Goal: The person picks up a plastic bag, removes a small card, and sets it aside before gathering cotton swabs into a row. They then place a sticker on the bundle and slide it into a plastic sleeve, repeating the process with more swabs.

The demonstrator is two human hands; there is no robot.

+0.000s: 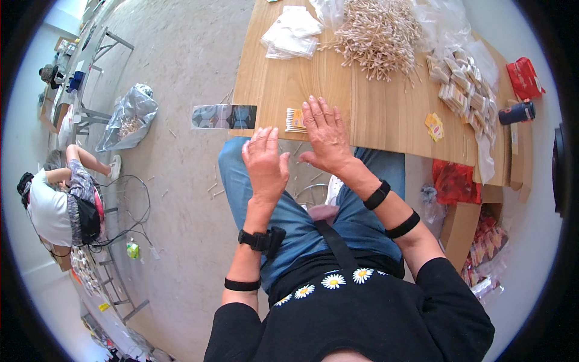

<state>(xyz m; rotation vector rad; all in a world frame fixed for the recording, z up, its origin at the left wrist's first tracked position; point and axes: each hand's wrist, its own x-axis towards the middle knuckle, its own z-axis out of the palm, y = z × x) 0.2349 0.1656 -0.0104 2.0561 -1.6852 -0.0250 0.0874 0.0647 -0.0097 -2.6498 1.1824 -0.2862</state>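
A small bundle of cotton swabs with an orange-and-white card lies near the front edge of the wooden table. My right hand is flat and open beside it, its fingertips at or over the card's right side; whether they press on it I cannot tell. My left hand is open and empty, its fingers stretched out in front of the table edge. Left of the bundle, a clear film strip with dark oval shapes sticks out past the table's left edge.
A large heap of loose swabs sits at the back, beside clear plastic bags. Packed swabs, yellow cards, a red packet and a dark bottle are rightward. Another person is at far left.
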